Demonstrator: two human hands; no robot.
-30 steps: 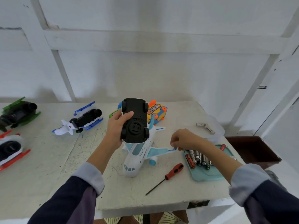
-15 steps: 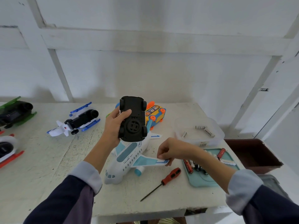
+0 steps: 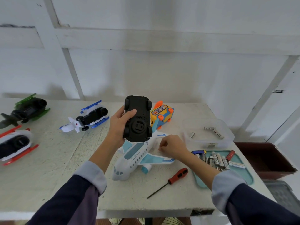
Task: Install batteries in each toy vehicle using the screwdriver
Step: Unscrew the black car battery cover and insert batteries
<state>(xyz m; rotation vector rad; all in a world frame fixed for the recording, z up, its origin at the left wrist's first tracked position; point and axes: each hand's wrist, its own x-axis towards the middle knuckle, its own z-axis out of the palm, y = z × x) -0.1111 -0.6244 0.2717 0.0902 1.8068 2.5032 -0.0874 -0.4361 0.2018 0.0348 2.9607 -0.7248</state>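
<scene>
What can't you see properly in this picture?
All in the head view:
- Toy car: top side faces away; only its underside shows.
- Right hand: curled fingers hide whatever it may hold.
- Batteries: labels too small.
- Red helicopter: cut off by the left edge.

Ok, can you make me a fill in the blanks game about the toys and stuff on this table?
1. The left hand holds a black toy car with its ____ facing the camera.
2. The screwdriver has a ____ handle.
3. Most batteries lie on a teal ____.
4. The toy right under the car is a white ____.

Missing words: underside; red; tray; plane
</scene>
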